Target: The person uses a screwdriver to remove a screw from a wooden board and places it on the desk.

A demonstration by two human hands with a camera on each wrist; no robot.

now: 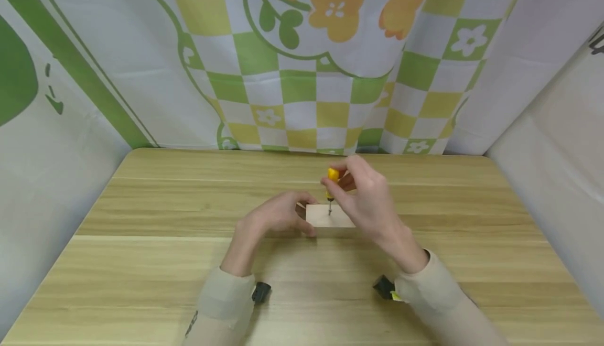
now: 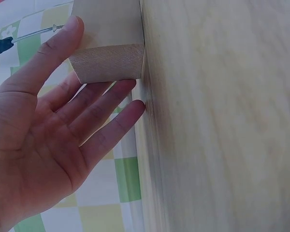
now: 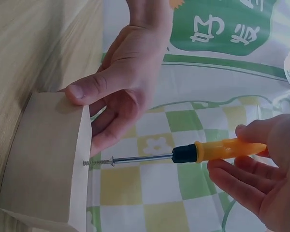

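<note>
A pale wooden block (image 1: 319, 221) lies on the table in the head view. My left hand (image 1: 279, 214) holds its left end, thumb on the near side and fingers around the far side. My right hand (image 1: 375, 207) grips the yellow handle of a screwdriver (image 3: 227, 149), which stands upright over the block. In the right wrist view the screwdriver's tip meets the head of a screw (image 3: 100, 162). The screw's point is at the block's top face, and most of its thread shows outside the wood. In the head view my right hand hides the block's right end.
The wood-grain table (image 1: 155, 283) spreads around the block on all sides. Behind it hangs a cloth (image 1: 297, 86) with green and yellow checks and flowers. A small black camera (image 1: 261, 292) sits at the left wrist, another black camera (image 1: 384, 287) at the right.
</note>
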